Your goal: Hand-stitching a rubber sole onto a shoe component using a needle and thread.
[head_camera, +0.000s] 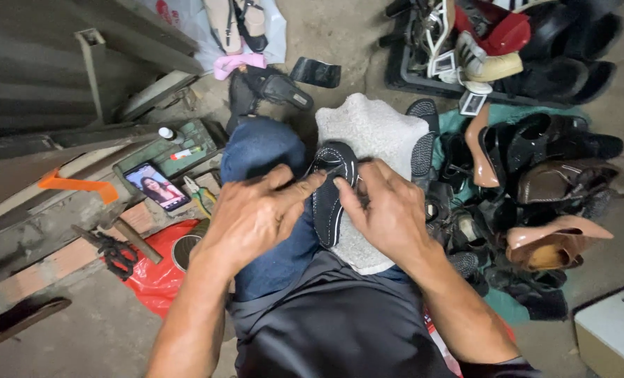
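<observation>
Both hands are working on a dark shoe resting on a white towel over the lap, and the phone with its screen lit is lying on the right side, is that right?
Not quite. In the head view the phone lies on the person's left, beside the green box. The rest holds: both hands, left hand and right hand, work on the dark shoe on the white towel.

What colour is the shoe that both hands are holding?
The shoe is black with white stitching along its edges, seen best in the head view.
</observation>
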